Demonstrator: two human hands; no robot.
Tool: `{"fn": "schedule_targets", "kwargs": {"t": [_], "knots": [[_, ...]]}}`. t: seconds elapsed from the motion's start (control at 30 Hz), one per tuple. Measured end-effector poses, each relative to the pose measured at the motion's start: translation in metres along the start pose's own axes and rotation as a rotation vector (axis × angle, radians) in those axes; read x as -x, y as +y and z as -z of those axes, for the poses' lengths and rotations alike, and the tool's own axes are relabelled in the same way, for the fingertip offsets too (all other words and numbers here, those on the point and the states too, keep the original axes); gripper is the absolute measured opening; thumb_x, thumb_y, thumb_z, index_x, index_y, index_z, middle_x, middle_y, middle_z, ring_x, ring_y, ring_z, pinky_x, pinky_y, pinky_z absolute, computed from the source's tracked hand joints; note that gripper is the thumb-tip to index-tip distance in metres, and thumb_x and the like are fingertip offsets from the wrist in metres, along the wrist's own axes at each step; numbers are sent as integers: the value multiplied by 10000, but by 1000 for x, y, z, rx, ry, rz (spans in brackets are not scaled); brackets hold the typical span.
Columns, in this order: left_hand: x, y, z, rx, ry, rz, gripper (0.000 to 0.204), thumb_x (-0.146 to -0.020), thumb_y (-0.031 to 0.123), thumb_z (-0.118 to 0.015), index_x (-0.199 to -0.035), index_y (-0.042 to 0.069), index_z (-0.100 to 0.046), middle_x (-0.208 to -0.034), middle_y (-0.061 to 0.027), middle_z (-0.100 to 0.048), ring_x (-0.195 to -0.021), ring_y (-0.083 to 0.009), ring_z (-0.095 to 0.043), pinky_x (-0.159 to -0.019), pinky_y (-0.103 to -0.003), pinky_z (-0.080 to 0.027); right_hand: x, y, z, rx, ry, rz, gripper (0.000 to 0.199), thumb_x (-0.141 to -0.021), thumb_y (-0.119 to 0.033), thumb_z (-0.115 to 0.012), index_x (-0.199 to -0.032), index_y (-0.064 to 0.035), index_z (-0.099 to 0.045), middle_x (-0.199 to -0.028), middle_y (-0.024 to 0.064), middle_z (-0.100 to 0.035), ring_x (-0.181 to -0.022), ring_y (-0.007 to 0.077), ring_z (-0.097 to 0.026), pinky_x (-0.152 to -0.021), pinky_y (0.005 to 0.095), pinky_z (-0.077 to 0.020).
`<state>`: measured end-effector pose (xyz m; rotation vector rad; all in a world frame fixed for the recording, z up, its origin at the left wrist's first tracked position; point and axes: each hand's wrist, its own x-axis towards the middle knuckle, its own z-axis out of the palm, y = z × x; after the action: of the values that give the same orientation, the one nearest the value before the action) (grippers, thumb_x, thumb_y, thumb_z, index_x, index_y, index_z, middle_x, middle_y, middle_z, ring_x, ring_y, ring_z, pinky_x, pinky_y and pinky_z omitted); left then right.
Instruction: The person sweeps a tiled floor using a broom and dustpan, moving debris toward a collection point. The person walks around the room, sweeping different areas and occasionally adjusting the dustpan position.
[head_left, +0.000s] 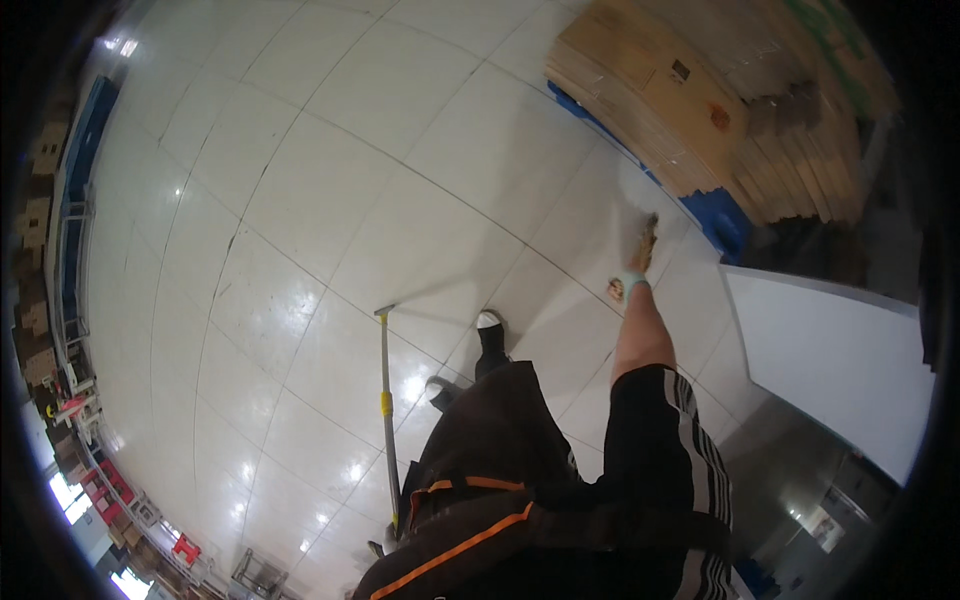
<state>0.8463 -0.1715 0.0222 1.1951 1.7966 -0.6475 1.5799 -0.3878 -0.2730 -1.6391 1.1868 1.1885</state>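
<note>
Long grey mop pole (385, 400) with yellow band, upright beside legs; head on tiled floor

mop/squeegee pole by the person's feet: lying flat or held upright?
Held up at a slant, not lying flat. The long-handled floor tool has its head on the tiled floor, and its grey pole rises to the person's waist. The gripping hand is hidden.

Pole (384, 400) left of feet; stacked cartons (690, 100) far right.
</note>
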Motion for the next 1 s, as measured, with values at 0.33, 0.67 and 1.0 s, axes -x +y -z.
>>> {"fn": "schedule_targets", "kwargs": {"t": [0.33,0.67,1.0], "knots": [[-7,-4,19,-7,41,20,424,-746,241,-666,-1074,2,-545,-899,-127,-631,-855,-226,-606,-751,-319,-463,132,179,-414,746,-423,163,207,-823,-185,-443,-917,-2,-469,-667,131,-495,-523,242,-507,-485,400,-440],[-38,-68,79,-34,44,-135,463,-726,253,-688,-1092,14,-537,-926,-129,-631,-877,-230,-605,-772,-320,-459,275,321,-500,881,-988,89,272,-680,4,-593,-890,-35,-426,-555,107,-478,-420,209,-498,-346,348,-424],[-103,-125,154,24,43,-395,340,-831,187,-570,-1124,23,-519,-968,-172,-628,-934,-305,-608,-794,-365,-465,300,383,-278,1251,-216,930,533,-751,-134,-509,-1258,-125,-344,-874,250,-605,-817,445,-575,-703,525,-437]]}}
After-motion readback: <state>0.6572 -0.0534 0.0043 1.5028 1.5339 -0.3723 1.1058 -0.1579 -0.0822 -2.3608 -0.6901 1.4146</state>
